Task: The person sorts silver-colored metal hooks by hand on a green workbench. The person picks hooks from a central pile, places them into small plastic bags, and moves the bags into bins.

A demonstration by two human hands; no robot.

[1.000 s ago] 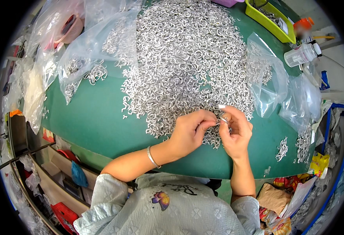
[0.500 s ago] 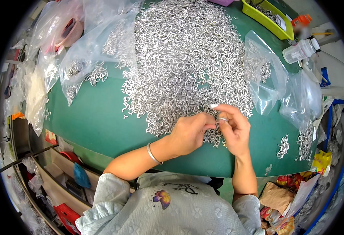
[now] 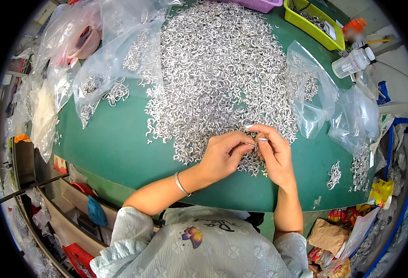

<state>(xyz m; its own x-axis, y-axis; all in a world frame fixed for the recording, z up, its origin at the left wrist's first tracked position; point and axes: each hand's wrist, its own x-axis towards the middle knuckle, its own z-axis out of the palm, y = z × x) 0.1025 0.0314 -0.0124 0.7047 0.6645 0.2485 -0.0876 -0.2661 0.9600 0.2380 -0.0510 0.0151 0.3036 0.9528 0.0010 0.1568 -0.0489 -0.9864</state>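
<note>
A broad heap of small curved silver metal rings [image 3: 218, 69] spreads over the green tabletop. At its near edge my left hand [image 3: 224, 153] pinches a small silver ring [image 3: 249, 145] between thumb and forefinger. Facing it, almost touching, my right hand [image 3: 276, 157] is closed in a pinch with its forefinger arched. A curved silver piece [image 3: 262, 139] shows by the right thumb; I cannot tell whether it is held or worn. More rings lie under both hands. A bangle [image 3: 181, 184] circles my left wrist.
Clear plastic bags [image 3: 313, 92] with rings inside flank the heap. A small pile of rings [image 3: 334, 175] lies at the right. Further back are a yellow-green basket [image 3: 317, 30], a purple basket [image 3: 259, 4] and a white bottle [image 3: 352, 63]. Open drawers [image 3: 69, 204] stand at lower left.
My fingertips have shifted slightly, and the ring in my left hand now shows more plainly. Both hands stay at the same place by the heap; the view has tilted a little.
</note>
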